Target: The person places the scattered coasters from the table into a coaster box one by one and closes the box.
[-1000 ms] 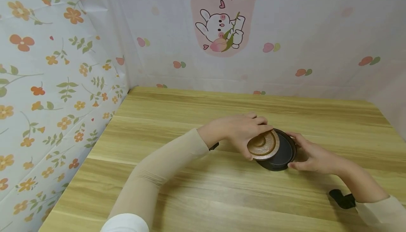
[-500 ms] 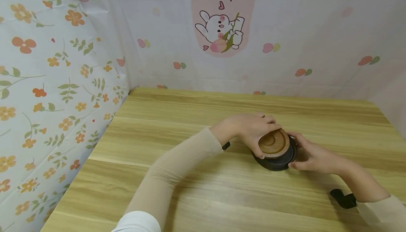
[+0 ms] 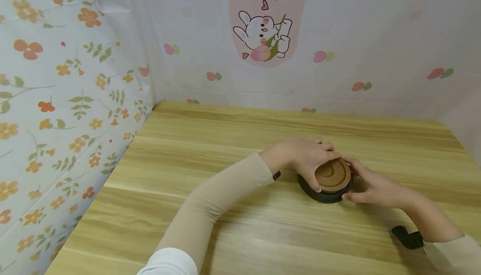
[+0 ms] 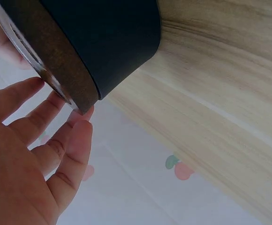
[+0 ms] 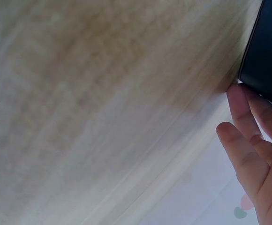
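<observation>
A round wooden lid (image 3: 334, 177) with ringed grooves sits over the mouth of a dark round pot (image 3: 319, 195) on the table. My left hand (image 3: 310, 160) grips the lid by its edge, thumb at the near side and fingers over the far side. Around the pot's right side curve the fingers and thumb of my right hand (image 3: 379, 189). In the left wrist view the lid's brown edge (image 4: 61, 61) lies against the pot's dark wall (image 4: 117, 42), fingertips at the rim. The right wrist view catches only part of the pot (image 5: 269, 56), with fingertips against it.
The wood-grain table (image 3: 210, 141) runs back to a pale cloth (image 3: 375, 24) printed with a rabbit. On the left hangs a flowered cloth (image 3: 86, 91). A black strap end (image 3: 407, 237) juts out by the right wrist.
My left hand has carried the lid to the right, from half covering the pot to lying over its mouth. The right hand and the pot have stayed nearly still.
</observation>
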### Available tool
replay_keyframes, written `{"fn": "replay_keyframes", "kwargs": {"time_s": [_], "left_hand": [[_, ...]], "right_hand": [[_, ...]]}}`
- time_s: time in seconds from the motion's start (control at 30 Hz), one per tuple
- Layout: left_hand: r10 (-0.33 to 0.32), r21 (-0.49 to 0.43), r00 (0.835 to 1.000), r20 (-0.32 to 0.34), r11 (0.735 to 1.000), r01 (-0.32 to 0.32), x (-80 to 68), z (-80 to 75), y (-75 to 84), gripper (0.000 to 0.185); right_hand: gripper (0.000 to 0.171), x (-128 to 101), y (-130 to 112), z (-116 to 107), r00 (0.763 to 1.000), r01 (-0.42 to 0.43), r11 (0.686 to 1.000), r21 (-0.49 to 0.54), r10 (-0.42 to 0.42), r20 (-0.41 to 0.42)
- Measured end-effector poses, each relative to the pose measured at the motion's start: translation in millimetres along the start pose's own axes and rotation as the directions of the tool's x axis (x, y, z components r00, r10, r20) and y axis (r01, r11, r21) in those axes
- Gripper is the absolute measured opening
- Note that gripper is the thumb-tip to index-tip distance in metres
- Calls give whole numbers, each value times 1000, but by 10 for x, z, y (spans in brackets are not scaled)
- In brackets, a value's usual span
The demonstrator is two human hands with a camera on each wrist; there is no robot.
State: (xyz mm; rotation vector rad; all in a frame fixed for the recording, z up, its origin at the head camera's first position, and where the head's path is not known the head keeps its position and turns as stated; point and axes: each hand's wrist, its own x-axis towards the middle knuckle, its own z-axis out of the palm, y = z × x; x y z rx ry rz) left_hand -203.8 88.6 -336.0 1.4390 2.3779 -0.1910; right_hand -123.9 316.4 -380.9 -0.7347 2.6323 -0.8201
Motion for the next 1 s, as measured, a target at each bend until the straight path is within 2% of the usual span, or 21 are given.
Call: {"fn": "replay_keyframes", "kwargs": {"time_s": [0.43, 0.7, 0.87, 1.0], "left_hand": [[-3, 42, 1000, 19, 999, 3, 45, 43, 73, 114], [10, -38, 1000, -3, 999, -10, 16, 77, -8, 108], [25, -42, 999, -22, 999, -26, -67, 153, -87, 104], [34, -36, 997, -69, 999, -36, -240, 251, -195, 98]], "right_hand": [[91, -9, 6, 38, 1000, 22, 1000, -1, -22, -14], [95, 3, -4, 18, 999, 36, 999, -16, -36, -15], [95, 3, -4, 34, 999, 41, 998, -37, -42, -33], [92, 2, 14, 51, 998, 40, 999, -34, -42, -49]]}}
